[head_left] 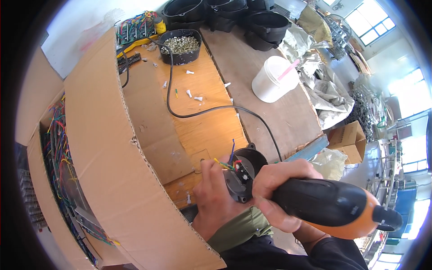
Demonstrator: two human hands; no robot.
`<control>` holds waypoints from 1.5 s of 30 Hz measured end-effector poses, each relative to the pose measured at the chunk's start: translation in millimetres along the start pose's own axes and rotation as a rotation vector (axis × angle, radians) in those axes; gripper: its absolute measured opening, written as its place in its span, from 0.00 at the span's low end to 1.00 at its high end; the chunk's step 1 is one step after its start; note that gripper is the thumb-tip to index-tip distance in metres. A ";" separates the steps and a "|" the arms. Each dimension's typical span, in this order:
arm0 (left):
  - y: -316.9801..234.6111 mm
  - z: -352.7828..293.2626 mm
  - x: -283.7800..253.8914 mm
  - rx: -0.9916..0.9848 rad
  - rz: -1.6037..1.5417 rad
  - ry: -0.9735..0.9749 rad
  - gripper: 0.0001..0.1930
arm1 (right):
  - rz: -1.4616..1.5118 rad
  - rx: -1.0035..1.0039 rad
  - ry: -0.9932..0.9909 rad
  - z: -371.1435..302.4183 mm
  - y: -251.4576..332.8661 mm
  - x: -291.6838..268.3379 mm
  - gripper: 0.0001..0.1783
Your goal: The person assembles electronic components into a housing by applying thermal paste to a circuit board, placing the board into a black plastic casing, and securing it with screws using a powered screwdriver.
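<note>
A round black housing [257, 158] is tilted up at the table's near edge, close to my body. Inside it sits a small dark part with screw heads [243, 174], from which blue [233, 146], red and yellow-green wires stick out. My left hand [213, 198] curls round the housing's left side, fingertips beside the yellow-green wire. In my right hand [281, 193] is a black-and-orange power screwdriver [321, 202], its body pointing away to the right. The tool's tip is hidden behind my right fingers, at the housing's edge.
Tall cardboard [99, 112] walls the left side, with bundled wires [63, 148] beyond it. Farther back stand a black tray of small metal pieces [184, 57], a white tub [267, 85] and black pots [265, 27]. A black cable [202, 110] crosses the table among loose white caps [198, 98].
</note>
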State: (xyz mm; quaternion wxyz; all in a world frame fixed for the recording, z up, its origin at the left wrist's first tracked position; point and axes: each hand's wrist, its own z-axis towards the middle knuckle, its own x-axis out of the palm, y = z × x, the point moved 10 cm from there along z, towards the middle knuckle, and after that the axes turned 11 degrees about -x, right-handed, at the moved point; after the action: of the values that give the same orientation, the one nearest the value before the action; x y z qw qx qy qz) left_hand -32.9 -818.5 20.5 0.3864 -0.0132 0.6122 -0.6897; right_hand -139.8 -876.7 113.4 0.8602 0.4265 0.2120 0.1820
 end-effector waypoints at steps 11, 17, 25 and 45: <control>7.1 -15.6 0.5 -0.054 0.002 -0.100 0.46 | 0.153 -0.142 -0.023 -0.1 -22.9 -3.6 0.20; 5.7 -17.9 1.2 -0.102 0.021 -0.110 0.44 | 0.130 -0.091 -0.005 -2.7 -22.2 -2.3 0.21; 43.4 -119.5 -0.1 -1.001 -1.291 0.055 0.24 | 0.652 -0.233 -0.136 -1.5 30.7 -48.9 0.22; 28.7 -120.8 36.7 -1.025 -1.259 0.099 0.14 | 0.857 -0.012 -0.357 -61.1 13.4 -80.6 0.20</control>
State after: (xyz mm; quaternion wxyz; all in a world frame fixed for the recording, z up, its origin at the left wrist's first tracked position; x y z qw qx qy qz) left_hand -103.2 -736.5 -50.9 -0.1558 -0.4998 0.7461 -0.4113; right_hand -241.4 -868.8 107.8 0.7330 0.4954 -0.1358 0.4459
